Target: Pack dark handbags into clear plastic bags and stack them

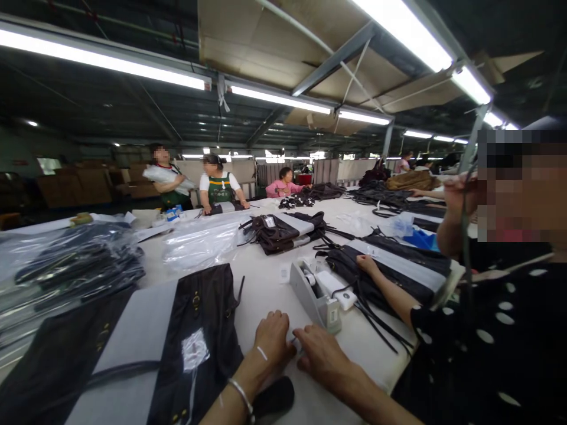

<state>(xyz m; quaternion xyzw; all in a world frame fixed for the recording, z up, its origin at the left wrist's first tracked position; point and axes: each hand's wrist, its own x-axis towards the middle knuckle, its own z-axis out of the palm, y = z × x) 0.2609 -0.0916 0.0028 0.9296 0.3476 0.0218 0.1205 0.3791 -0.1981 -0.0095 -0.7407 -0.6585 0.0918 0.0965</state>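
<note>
My left hand [272, 342] is closed, fingers curled in, above the white table. Facing it is my right hand [323, 354], its thumb and fingers pinched together. Something thin seems to lie between the fingertips, too small to make out. A pale strip sticks to my left wrist, above a bracelet [240, 396]. To the left lies a dark bag [204, 295] with a grey wrap [137, 330] around its middle and a tag in clear plastic [195, 350]. A grey tape dispenser [314, 298] stands just beyond my right hand.
Plastic-covered dark bags [80, 265] are stacked at left. Clear plastic bags [204, 239] and more wrapped bags [283, 230] lie farther back. At right, a co-worker in a dotted top [487, 336] rests a hand on a wrapped bag [398, 262]. Other people stand across the table.
</note>
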